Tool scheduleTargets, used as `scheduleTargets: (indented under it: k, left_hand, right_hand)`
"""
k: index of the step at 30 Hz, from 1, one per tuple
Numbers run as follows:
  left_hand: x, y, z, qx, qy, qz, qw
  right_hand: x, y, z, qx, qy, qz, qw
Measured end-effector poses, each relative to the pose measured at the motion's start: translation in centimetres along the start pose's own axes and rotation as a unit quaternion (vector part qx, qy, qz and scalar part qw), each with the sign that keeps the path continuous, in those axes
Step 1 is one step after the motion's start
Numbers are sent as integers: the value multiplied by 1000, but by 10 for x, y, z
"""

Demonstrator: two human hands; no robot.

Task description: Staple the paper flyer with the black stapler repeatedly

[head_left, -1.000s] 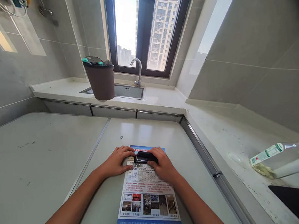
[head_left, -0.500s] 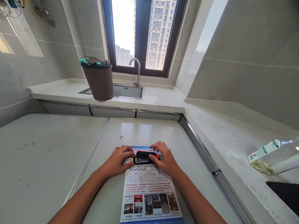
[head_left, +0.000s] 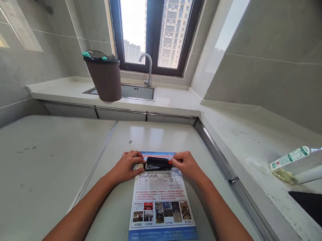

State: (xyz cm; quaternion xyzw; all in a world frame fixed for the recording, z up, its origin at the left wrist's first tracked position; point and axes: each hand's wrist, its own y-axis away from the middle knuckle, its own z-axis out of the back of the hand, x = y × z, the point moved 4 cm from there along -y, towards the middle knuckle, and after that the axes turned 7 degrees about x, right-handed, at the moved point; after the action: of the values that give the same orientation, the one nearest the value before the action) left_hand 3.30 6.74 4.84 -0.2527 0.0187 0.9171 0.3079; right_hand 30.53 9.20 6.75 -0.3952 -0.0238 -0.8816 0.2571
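A black stapler (head_left: 158, 163) with a red patch at its right end lies across the upper part of a printed leaflet (head_left: 160, 206). My left hand (head_left: 127, 164) has its thumb and fingers closed about the stapler's left end. At the other end, my right hand (head_left: 187, 165) pinches the red part between thumb and fingers. Beneath both, the leaflet rests flat on a white tabletop (head_left: 113, 211), its red heading partly covered. Photos and a printed table show on its lower half.
Tiny dark bits (head_left: 130, 142) lie beyond the leaflet. A brown bin (head_left: 105, 80) stands by the sink (head_left: 138, 92) and faucet (head_left: 149, 69) under the window. On the right counter (head_left: 230, 127) are a clear bottle (head_left: 290, 174) and a black flat object (head_left: 310, 211).
My right hand has slid right along the stapler, from over its body to its red end. My left hand stays at the left end. The view has tilted slightly down.
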Motion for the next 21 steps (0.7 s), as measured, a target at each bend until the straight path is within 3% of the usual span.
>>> scheduleTargets:
  k: [4, 6, 8, 9, 11, 14, 16, 21]
  left_hand:
    - [1, 0, -1, 2, 8, 1, 1000]
    - [1, 0, 0, -2, 15, -2, 1000]
    - [1, 0, 1, -8, 27, -5, 1000]
    - [1, 0, 2, -10, 37, -5, 999]
    - [0, 1, 4, -15, 60, -2, 998]
    - [-3, 3, 10, -45, 96, -3, 994]
    - [-6, 4, 14, -77, 120, -6, 990]
    - [-7, 4, 15, -111, 129, -5, 985]
  right_hand:
    - [1, 1, 1, 8, -7, 2, 1000]
    - [5, 2, 3, -29, -13, 11, 999]
    - [10, 3, 6, -87, -90, 9, 992]
    - [11, 3, 6, -112, -168, 5, 979]
    - [15, 3, 2, -127, -357, 4, 925]
    - [28, 5, -8, -85, -544, 31, 834]
    - [38, 8, -15, -53, -579, 49, 812]
    - [57, 15, -23, -10, -598, 70, 799]
